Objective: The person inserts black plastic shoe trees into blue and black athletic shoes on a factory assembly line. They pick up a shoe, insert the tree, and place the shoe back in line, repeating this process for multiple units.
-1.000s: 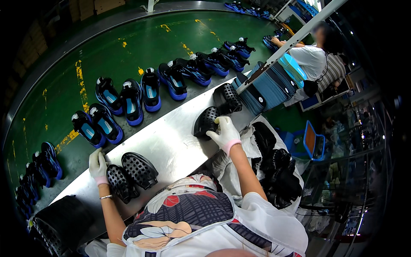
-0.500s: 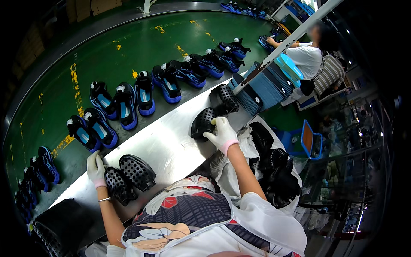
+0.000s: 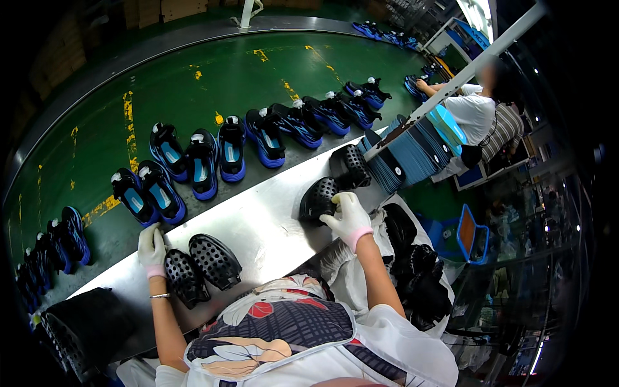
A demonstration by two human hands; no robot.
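Observation:
A white glove covers each hand. At the right end of the metal bench, my right hand (image 3: 350,219) pinches the near end of a black perforated shoe form (image 3: 319,198) standing on the metal. Just past it is another dark perforated shoe form (image 3: 350,166). My left hand (image 3: 152,250) rests at the bench's far edge with fingers stretched out, seemingly holding nothing. Right beside it lie two more perforated forms, a narrower one (image 3: 185,277) and a wider one (image 3: 216,261).
Beyond the bench (image 3: 271,226), black-and-blue sneakers (image 3: 204,164) line a green conveyor (image 3: 213,84). Blue insoles (image 3: 412,155) are stacked by a white post (image 3: 451,87). A bag of black items (image 3: 419,284) sits right; a dark roll-shaped object (image 3: 87,326) lies left. Co-workers (image 3: 477,113) sit farther off.
The whole scene has shifted a little rightward as the view moved. Both hands keep nearly the same places by the shoe forms. The sneakers hold about the same spacing.

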